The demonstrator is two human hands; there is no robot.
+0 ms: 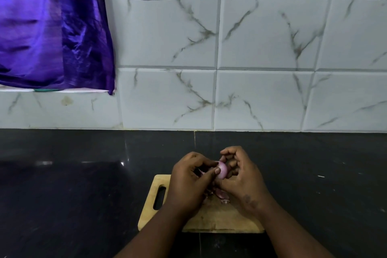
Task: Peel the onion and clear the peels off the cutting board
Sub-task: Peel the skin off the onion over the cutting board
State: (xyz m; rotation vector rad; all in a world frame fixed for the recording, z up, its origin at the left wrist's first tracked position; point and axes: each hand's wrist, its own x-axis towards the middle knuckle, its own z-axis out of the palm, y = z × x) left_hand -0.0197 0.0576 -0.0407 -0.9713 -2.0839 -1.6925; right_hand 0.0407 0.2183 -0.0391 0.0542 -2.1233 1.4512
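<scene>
A small pink-purple onion (pixel 222 170) is held between both hands above the far edge of a wooden cutting board (pixel 149 205). My left hand (pixel 188 182) grips it from the left, thumb pressed on its smooth side. My right hand (pixel 240 176) cups it from the right, fingers curled over its top. Loose reddish peels (pixel 222 194) lie on the board just below the hands. Much of the onion is hidden by fingers.
The board has a handle slot (pixel 159 198) at its left end and lies on a black stone counter (pixel 73 184). A white marbled tile wall (pixel 251 69) rises behind. A purple curtain (pixel 52 27) hangs at upper left.
</scene>
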